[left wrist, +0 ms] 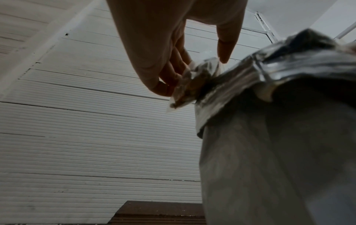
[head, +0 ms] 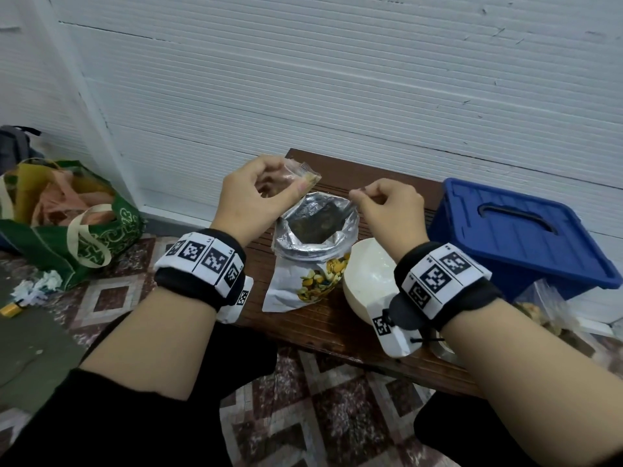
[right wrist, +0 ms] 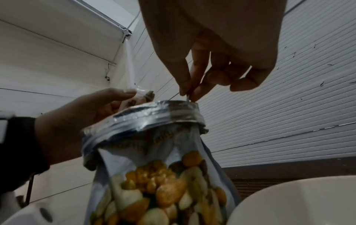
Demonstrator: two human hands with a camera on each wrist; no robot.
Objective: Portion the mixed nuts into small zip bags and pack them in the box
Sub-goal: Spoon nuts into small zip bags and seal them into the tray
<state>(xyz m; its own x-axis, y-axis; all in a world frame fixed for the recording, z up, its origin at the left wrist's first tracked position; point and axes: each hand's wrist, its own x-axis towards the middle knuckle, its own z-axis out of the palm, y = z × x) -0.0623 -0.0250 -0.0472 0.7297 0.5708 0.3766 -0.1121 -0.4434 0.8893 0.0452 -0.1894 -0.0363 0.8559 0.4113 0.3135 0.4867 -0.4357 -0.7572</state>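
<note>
I read this as a home corner | patterned tile floor (head: 323, 416) | ribbed white wall (head: 337, 79) | low dark wooden bench (head: 323, 325) | green shopping bag (head: 101, 237) stuffed on the floor off the bench's left end

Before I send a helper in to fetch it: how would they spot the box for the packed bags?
Start at the brown wooden bench against the white wall. At its right end, past the white bowl, stands the box. It is the only blue thing there, hard plastic, its lid shut with a slot handle.
</note>
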